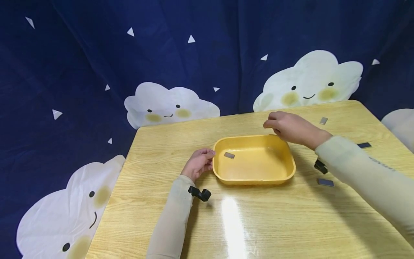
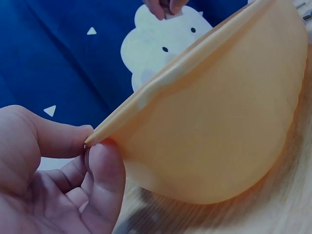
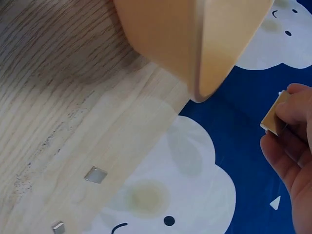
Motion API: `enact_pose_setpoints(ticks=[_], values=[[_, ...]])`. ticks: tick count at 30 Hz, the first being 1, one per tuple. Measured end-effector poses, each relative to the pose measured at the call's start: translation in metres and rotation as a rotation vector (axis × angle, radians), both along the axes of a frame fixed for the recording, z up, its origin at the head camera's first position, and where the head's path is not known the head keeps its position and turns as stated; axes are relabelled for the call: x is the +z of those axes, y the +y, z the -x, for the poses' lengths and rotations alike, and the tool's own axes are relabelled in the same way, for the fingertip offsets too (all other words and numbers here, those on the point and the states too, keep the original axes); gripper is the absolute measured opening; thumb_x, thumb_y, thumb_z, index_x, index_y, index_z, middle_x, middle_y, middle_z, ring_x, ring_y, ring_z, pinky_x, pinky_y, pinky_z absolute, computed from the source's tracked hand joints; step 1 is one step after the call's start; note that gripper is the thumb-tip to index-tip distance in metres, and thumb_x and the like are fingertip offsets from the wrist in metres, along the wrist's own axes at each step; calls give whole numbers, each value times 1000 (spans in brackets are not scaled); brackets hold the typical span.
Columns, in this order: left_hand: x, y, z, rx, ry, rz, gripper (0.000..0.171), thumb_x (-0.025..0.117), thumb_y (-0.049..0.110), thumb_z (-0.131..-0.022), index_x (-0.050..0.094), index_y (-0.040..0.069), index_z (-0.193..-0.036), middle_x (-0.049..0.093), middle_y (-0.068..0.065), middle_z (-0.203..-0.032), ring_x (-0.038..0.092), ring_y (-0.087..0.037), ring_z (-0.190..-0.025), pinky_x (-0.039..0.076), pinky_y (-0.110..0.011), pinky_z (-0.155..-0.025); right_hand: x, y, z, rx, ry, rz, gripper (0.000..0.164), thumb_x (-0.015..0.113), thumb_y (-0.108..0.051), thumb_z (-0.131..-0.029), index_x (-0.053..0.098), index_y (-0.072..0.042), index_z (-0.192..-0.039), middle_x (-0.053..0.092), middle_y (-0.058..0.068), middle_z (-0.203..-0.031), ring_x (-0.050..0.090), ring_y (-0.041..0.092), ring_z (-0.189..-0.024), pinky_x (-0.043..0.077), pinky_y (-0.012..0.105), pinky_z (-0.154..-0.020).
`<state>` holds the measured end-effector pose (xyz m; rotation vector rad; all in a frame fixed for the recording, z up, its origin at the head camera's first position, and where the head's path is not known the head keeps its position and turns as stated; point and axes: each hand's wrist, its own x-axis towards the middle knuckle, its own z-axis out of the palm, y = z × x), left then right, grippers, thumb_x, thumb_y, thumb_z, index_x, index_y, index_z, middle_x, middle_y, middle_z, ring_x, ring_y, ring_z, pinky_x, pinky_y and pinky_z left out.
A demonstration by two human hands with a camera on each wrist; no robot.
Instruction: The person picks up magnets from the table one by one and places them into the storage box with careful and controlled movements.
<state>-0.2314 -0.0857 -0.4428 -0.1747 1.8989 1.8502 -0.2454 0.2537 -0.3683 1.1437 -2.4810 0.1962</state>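
Note:
My left hand pinches the left end of a yellow plastic basin, with the thumb at its rim and a finger underneath, as the left wrist view shows. Inside the basin, toward its left side, lies a small flat grey metal block. Above the basin's far right corner is my right hand. In the right wrist view its thumb and fingers pinch another small flat rectangular block, shiny and tinted yellow on its face; the head view hides it behind the fingers.
On the wooden table, a small grey block lies at the far right. Two darker blocks, one beyond the right forearm and one nearer, lie right of the basin. A blue curtain with clouds hangs behind the table.

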Motion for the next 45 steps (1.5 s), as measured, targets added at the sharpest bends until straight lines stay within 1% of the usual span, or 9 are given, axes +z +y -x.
enact_pose_setpoints(ticks=[4,10,15,22,28,33,39,45], values=[[0,-1,0,-4,0,-4,14,58,15,-100,59,2,-104,55,-1,-78,53,-10,-63,50,-19,-56,3,-4,-1,-5,-17,-25,36,58,19,-75,69,-9,-95,60,6,-88,52,15,-76,49,29,-63],[0,-2,1,3,5,-6,14,59,15,-99,60,2,-104,56,0,-76,53,-9,-63,51,-20,-56,7,-11,-4,-9,-18,-80,33,58,18,-76,68,-8,-94,60,6,-86,53,17,-75,51,30,-63],[-1,-3,1,-3,6,-20,15,59,14,-99,59,1,-105,56,1,-76,54,-9,-62,51,-20,-57,10,-17,-6,4,-26,-93,33,59,18,-75,68,-8,-93,58,6,-83,51,17,-73,50,30,-62],[-1,-1,1,-6,4,-25,20,58,14,-100,59,-2,-111,57,0,-77,55,-9,-62,52,-19,-57,8,-23,-6,24,-46,-110,32,62,16,-76,69,-10,-94,59,6,-83,53,18,-73,53,32,-63],[-2,-1,1,0,-2,-20,17,59,15,-100,59,0,-106,57,0,-76,55,-8,-61,52,-19,-56,10,-29,-6,34,-68,-119,31,60,15,-78,71,-9,-94,58,6,-82,54,20,-72,51,33,-61],[-2,-2,1,-1,-3,-20,16,59,16,-99,59,1,-106,57,0,-77,55,-9,-62,52,-19,-56,11,-34,-7,28,-78,-148,31,60,13,-79,70,-12,-94,58,5,-82,55,19,-73,52,33,-62],[-4,-2,2,-2,1,-19,15,58,16,-100,59,1,-105,56,0,-77,54,-9,-62,52,-19,-56,11,-42,-7,9,-129,-175,33,60,13,-78,70,-15,-92,57,3,-79,53,17,-70,48,30,-59],[-6,-2,2,-5,9,-30,16,57,14,-100,58,-1,-107,56,0,-76,54,-9,-62,52,-19,-55,13,-49,-9,-9,-194,-196,34,60,14,-78,70,-16,-89,59,1,-79,56,16,-69,49,31,-58]])
